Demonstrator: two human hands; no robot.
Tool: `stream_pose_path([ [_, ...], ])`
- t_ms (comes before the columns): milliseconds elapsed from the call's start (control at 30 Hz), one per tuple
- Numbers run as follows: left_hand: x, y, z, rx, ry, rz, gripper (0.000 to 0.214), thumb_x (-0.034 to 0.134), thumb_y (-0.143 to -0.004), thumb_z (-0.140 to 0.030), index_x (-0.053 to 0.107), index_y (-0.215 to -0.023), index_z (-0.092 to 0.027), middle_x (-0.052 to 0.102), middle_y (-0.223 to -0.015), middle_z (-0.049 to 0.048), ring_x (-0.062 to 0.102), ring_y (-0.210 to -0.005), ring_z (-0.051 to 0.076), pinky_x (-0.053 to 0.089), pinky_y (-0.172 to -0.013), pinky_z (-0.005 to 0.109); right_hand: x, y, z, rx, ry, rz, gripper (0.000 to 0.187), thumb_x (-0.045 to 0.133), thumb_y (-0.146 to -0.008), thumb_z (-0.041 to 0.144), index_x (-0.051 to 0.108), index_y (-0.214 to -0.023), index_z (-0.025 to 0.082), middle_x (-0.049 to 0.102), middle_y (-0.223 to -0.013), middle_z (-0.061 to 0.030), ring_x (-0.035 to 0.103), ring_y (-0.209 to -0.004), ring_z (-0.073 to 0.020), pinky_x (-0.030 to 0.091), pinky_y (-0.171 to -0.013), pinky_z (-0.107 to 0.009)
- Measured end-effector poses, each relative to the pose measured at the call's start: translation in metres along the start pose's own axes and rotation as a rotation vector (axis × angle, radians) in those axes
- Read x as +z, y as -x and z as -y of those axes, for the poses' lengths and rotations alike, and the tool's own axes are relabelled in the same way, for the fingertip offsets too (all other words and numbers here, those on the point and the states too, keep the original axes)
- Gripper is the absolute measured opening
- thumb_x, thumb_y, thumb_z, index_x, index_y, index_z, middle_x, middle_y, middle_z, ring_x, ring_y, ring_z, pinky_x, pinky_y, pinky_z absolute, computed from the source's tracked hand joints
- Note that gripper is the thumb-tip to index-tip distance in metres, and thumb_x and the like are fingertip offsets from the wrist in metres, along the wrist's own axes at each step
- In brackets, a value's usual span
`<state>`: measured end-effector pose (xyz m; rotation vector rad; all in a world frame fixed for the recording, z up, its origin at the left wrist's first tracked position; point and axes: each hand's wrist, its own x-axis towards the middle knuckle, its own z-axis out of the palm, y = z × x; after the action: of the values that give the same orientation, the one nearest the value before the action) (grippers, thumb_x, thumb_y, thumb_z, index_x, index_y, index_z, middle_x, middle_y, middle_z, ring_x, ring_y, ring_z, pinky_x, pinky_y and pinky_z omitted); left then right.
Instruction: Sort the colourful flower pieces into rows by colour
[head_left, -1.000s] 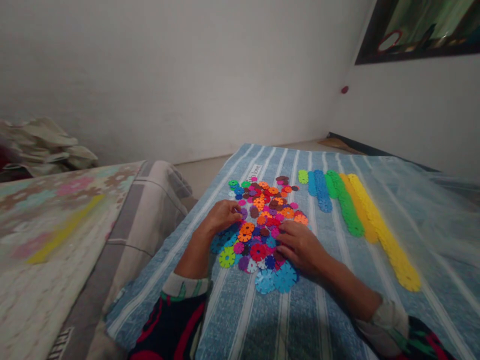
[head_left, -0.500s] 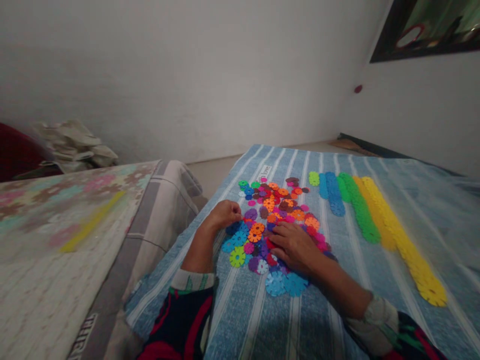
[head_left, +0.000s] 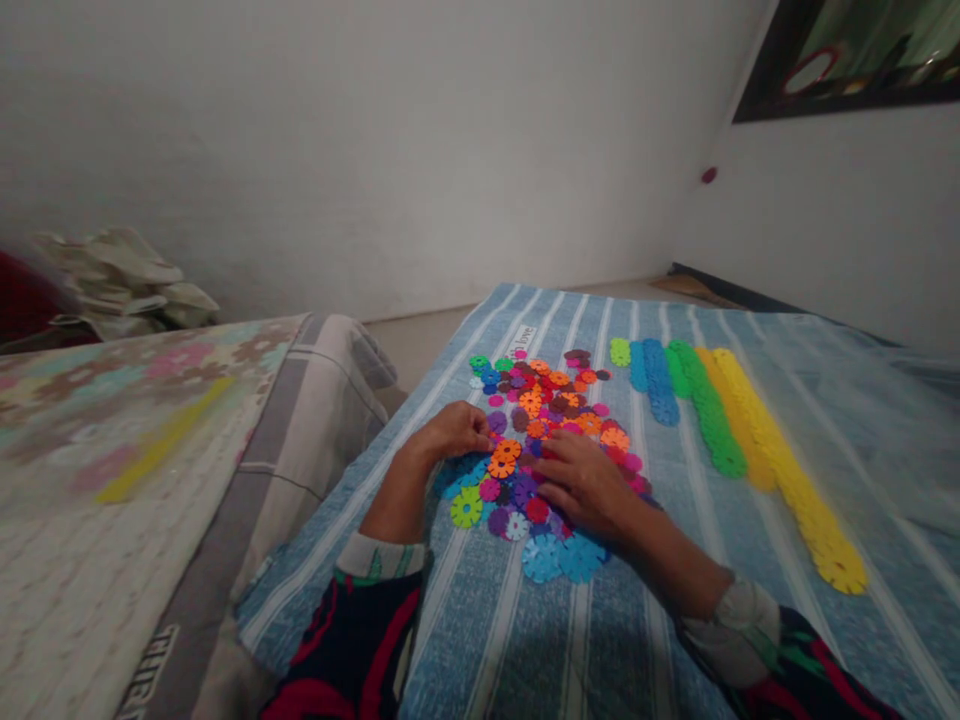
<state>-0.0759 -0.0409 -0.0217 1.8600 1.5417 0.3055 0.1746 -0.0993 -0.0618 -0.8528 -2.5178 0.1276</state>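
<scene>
A loose, many-coloured pile of notched plastic discs (head_left: 531, 402) lies on a blue striped cloth (head_left: 487, 665). My left hand (head_left: 456, 432) is at the pile's left side, thumb and fingers drawn together by the orange discs (head_left: 505, 458); whatever is between the fingertips is hidden. Palm down, my right hand (head_left: 585, 482) rests over the pile's right part with fingers spread, touching red and purple discs. Larger light-blue discs (head_left: 561, 558) lie just in front of it. A lime disc (head_left: 466, 507) sits below my left hand.
To the right, overlapping discs form a yellow row (head_left: 787, 465), a green row (head_left: 709, 410) and a blue row (head_left: 660, 385), with a small lime group (head_left: 620, 351) beside them. At left, a yellow strip (head_left: 165, 440) lies on another covered surface (head_left: 90, 560) across a gap.
My left hand has shifted right, over the blue discs towards the orange ones. My right hand has moved slightly forward and right, uncovering a red disc. The view has turned a little right.
</scene>
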Motion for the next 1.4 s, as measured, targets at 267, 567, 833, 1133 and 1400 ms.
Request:
stream_pose_path([
  [267,0.01,0.001,-0.014,0.005,-0.036,0.04,0.012,0.064,-0.056,-0.026,0.058,-0.056,-0.016,0.048,-0.047,-0.006,0.039,-0.048,0.008,0.026,-0.048,0.022,0.004,-0.001,-0.003,0.068,0.113,0.07,0.016,0.058,-0.092,0.031,0.069,-0.097,0.021,0.061,-0.103,-0.0112,0.049,-0.104,-0.0269,0.04,-0.088,-0.041],
  [567,0.014,-0.004,-0.012,0.003,-0.067,0.049,0.01,0.063,-0.056,-0.024,0.061,-0.059,-0.015,0.049,-0.049,-0.0058,0.043,-0.052,0.01,0.027,-0.05,0.022,0.004,0.001,-0.012,0.13,0.132,0.061,0.013,0.058,-0.092,0.028,0.067,-0.091,0.019,0.059,-0.095,-0.0089,0.048,-0.098,-0.0242,0.038,-0.085,-0.037],
  [833,0.016,-0.006,-0.011,0.012,-0.051,0.035,0.008,0.061,-0.057,-0.023,0.06,-0.058,-0.015,0.048,-0.048,-0.0061,0.043,-0.051,0.009,0.027,-0.05,0.021,0.003,0.005,-0.022,0.209,0.115,0.042,0.009,0.06,-0.089,0.022,0.068,-0.089,0.018,0.06,-0.102,-0.0104,0.05,-0.103,-0.0246,0.038,-0.089,-0.037],
  [1133,0.019,-0.011,-0.007,0.026,-0.095,-0.05,0.006,0.061,-0.061,-0.021,0.06,-0.06,-0.015,0.052,-0.052,-0.0047,0.045,-0.053,0.009,0.03,-0.051,0.021,0.004,0.006,-0.028,0.247,0.091,0.043,0.012,0.057,-0.091,0.024,0.068,-0.087,0.018,0.062,-0.095,-0.0083,0.052,-0.096,-0.0223,0.039,-0.086,-0.035],
  [1400,0.02,-0.011,-0.006,0.07,-0.112,-0.077,0.004,0.059,-0.063,-0.018,0.061,-0.061,-0.014,0.053,-0.053,-0.0043,0.047,-0.052,0.01,0.031,-0.053,0.022,0.004,0.006,-0.029,0.251,0.103,0.043,0.014,0.057,-0.092,0.025,0.068,-0.086,0.018,0.062,-0.094,-0.0079,0.053,-0.094,-0.0213,0.039,-0.084,-0.034],
])
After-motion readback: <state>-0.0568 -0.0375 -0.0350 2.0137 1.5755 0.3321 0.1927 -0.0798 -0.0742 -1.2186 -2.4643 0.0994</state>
